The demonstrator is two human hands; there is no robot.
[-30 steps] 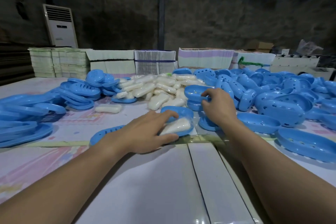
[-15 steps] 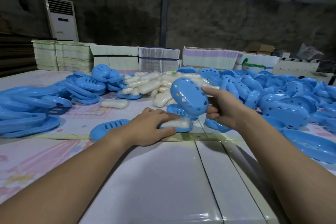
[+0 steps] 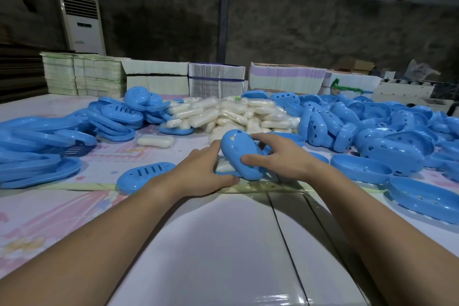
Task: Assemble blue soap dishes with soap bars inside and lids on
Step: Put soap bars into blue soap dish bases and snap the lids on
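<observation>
Now my right hand [image 3: 280, 156] grips a perforated blue plastic oval lid [image 3: 239, 156], tilted over the blue dish base [image 3: 227, 172] holding a white soap bar [image 3: 224, 166]. My left hand [image 3: 202, 172] grasps that base at the table's [image 3: 223, 243] middle, near edge.

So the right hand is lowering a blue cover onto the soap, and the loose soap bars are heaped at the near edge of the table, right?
Not quite. The head view shows the soap bars heaped at the far middle of the table. The right hand does hold the blue cover over the soap.
</observation>
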